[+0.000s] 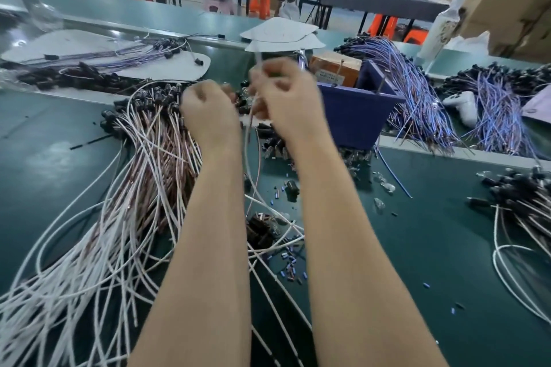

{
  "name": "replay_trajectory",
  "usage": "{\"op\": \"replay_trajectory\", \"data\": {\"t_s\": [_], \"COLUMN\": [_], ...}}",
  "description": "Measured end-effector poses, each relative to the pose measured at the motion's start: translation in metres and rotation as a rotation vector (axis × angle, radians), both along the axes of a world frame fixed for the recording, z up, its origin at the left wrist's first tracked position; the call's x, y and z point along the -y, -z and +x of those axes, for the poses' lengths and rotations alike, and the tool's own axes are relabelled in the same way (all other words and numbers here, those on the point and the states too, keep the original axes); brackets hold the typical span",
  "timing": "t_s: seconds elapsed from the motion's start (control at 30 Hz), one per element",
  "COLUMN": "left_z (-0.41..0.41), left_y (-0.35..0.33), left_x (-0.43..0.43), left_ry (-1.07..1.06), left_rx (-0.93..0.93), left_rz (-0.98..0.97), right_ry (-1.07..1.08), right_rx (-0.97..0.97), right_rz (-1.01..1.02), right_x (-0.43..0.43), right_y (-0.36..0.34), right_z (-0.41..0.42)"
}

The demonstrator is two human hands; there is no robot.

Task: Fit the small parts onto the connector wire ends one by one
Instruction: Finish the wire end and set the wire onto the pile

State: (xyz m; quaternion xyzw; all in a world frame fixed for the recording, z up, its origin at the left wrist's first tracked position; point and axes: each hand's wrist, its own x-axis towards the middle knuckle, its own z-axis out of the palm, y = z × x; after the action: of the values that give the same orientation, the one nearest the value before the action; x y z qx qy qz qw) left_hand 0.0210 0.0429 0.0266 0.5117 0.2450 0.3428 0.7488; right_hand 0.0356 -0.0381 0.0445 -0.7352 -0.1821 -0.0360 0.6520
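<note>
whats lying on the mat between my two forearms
In the head view, a dark clump of connectors, loose white wires crossing beside it, and scattered small blue parts lie there on the green mat.

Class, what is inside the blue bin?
Inside the blue bin, an orange-brown box and a thin rod show above the rim; the wall hides anything lower.

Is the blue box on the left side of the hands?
No, the blue box sits to the right of the right hand, which pinches a thin wire.
</note>
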Motion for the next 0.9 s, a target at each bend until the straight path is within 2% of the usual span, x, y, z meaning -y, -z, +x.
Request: {"op": "replay_trajectory", "data": {"t_s": [0.13,0.17,0.23,0.3,0.43,0.5,0.63,0.73,0.8,0.9], "left_z": [-0.008,-0.008,-0.004,0.002,0.011,0.013,0.015,0.014,0.014,0.015], "left_y": [-0.016,-0.017,-0.015,-0.013,-0.009,-0.005,0.002,0.009,0.011,0.01], "left_x": [0.035,0.044,0.063,0.082,0.114,0.119,0.104,0.089,0.084,0.087], "left_ry": [0.662,0.77,0.866,0.842,0.788,0.82,0.881,0.906,0.885,0.79], "left_rx": [-0.023,-0.005,0.043,0.061,-0.003,-0.051,-0.185,-0.289,-0.302,-0.213], "left_rz": [0.453,0.557,0.628,0.645,0.85,0.884,0.816,0.818,0.793,0.723], "right_ry": [0.28,0.35,0.454,0.477,0.399,0.385,0.433,0.452,0.453,0.349], "right_rx": [0.067,0.051,-0.004,-0.069,-0.169,-0.215,-0.297,-0.332,-0.345,-0.335], "right_rz": [0.509,0.646,0.812,0.759,0.492,0.518,0.559,0.669,0.694,0.394], "right_x": [0.06,0.076,0.104,0.122,0.135,0.137,0.143,0.146,0.148,0.144], "right_y": [-0.025,-0.025,-0.017,-0.006,0.017,0.02,0.027,0.029,0.029,0.033], "right_z": [0.0,0.0,0.001,0.0,-0.001,0.002,0.009,0.011,0.011,0.009]}}
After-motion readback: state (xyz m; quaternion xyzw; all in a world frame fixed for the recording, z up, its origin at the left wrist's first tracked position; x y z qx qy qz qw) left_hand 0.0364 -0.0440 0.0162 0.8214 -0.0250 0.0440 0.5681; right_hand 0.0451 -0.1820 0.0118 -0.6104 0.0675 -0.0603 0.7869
